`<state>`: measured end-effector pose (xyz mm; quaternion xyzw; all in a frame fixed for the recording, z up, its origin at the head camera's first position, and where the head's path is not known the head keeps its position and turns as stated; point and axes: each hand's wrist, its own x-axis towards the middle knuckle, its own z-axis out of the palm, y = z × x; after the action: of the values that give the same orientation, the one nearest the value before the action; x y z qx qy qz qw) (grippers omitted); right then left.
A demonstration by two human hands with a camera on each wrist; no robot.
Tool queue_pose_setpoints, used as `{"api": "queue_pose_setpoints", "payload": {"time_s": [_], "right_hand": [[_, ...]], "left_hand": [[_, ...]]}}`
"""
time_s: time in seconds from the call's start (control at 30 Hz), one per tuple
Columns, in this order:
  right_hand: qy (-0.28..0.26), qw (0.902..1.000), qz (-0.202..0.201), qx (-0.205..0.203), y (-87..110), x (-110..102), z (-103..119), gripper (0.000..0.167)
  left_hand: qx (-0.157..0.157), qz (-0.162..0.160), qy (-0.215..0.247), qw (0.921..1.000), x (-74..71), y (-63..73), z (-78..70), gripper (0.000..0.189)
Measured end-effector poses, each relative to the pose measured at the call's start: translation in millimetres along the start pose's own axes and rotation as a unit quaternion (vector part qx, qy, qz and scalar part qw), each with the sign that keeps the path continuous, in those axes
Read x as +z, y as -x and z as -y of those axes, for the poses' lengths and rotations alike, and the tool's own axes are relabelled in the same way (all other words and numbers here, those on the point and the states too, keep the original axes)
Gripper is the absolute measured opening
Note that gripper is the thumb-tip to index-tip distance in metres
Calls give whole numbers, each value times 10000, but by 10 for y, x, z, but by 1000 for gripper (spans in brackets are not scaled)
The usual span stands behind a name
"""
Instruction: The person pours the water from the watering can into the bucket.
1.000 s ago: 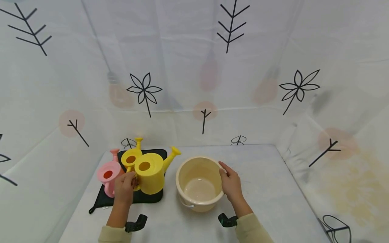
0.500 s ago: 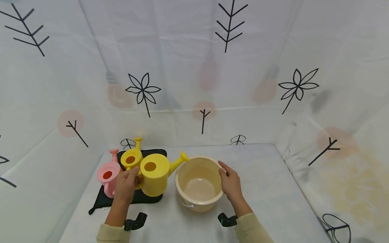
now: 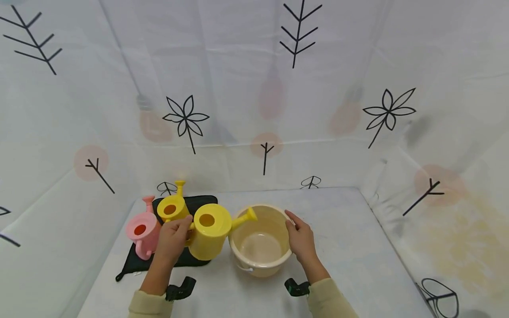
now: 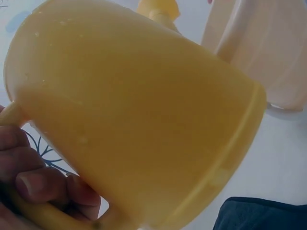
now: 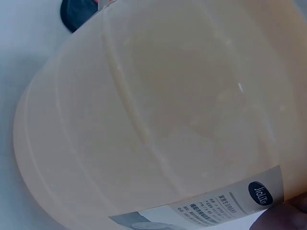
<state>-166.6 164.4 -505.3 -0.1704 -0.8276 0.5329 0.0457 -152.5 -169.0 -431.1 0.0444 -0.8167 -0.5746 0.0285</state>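
My left hand [image 3: 173, 238] grips the handle of the larger yellow watering can [image 3: 208, 236]. In the left wrist view the fingers [image 4: 38, 184] curl round that handle, and the can [image 4: 139, 110] fills most of the picture. Its spout reaches over the left rim of a cream bucket [image 3: 260, 268], with the can's body just left of the bucket. At the bucket's right rim, my right hand [image 3: 302, 238] holds on with thumb and fingers. The right wrist view shows the bucket's outer wall [image 5: 158, 105] with a printed label [image 5: 216, 203]; most of that hand is hidden there.
A pink watering can [image 3: 144, 232] and a smaller yellow watering can [image 3: 172, 207] stand on a black mat [image 3: 135, 260] at the left. The white table [image 3: 338, 247] meets a patterned cloth backdrop [image 3: 230, 88] behind and at the sides.
The left hand has carried the larger yellow watering can rightward from over the mat, its spout now overlapping the bucket's opening. The right hand and the bucket have stayed in place.
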Motion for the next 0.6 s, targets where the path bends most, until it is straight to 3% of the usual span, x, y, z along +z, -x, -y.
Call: {"api": "queue_pose_setpoints", "payload": {"time_s": [0.3,0.6], "right_hand": [[-30,10000,38,37,0,-6,5,38],[-414,9990,145,-16,-2,-3,-23,39]], "left_hand": [[38,318,-251,9992,51,-7,-105,56],[-44,456,-981,9941,73,-28,-252,58]]}}
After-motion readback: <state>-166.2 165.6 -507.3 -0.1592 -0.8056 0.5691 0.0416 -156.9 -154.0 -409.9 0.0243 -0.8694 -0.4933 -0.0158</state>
